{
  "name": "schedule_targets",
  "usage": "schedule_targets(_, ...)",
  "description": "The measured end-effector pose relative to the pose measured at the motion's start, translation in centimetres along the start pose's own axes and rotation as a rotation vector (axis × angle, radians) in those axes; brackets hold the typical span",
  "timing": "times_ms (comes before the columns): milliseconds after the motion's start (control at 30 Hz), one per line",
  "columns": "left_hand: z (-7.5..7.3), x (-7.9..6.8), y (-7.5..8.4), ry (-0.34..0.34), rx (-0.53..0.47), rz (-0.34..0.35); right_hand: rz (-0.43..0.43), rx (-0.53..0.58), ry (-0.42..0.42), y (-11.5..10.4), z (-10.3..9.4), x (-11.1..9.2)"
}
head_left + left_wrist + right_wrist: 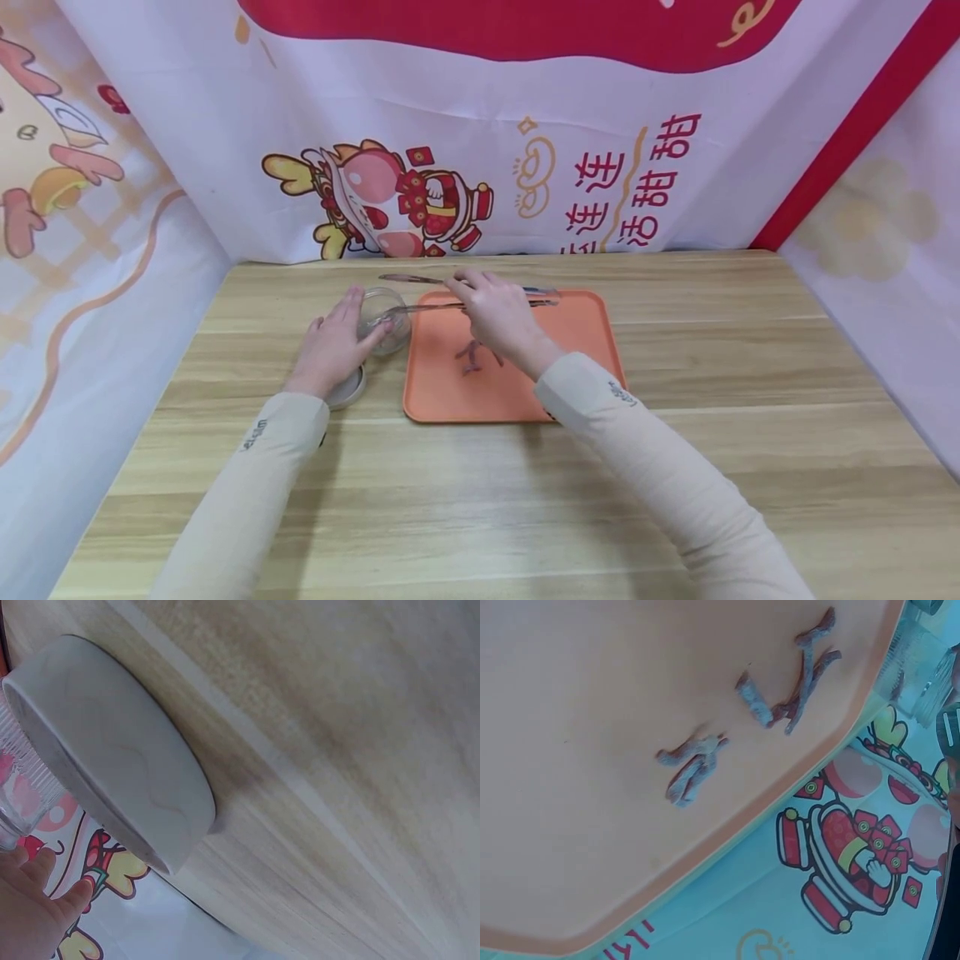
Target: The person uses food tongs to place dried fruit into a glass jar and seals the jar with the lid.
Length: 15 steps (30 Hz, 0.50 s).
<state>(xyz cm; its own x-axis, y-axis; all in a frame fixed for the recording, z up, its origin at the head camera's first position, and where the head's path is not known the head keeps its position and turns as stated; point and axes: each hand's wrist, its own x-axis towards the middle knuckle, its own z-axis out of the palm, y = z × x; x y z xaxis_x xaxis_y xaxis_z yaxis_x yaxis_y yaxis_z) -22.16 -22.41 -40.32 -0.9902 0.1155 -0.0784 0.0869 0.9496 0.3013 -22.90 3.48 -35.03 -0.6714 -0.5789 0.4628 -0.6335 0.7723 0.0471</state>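
My left hand (333, 346) holds a clear ribbed jar (395, 340) at its side, thumb near the front and fingers toward the back. Over the orange tray (573, 371), my right hand (498, 312) grips metal tongs (435, 307). The tongs' two arms are spread apart; the nearer tip overlaps the jar's mouth, while the farther one points left behind it. One tip (950, 731) looks slotted in the right wrist view. Several thin, dusty reddish-brown strips (470, 354) lie on the tray, in two small groups (694, 769) in the right wrist view.
A low round white dish (120, 750) sits on the table beside the jar, partly under my left wrist in the head view. The wooden table (420, 500) meets a printed cloth backdrop (465, 100) at its back edge. Cloth also hangs on both sides.
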Motion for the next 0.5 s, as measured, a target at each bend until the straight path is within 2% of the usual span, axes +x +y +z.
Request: schedule_targets(500,0.0,-0.1,0.2,0.005,0.007,0.0,0.132,0.049,-0.083,3.0,-0.7,-1.8)
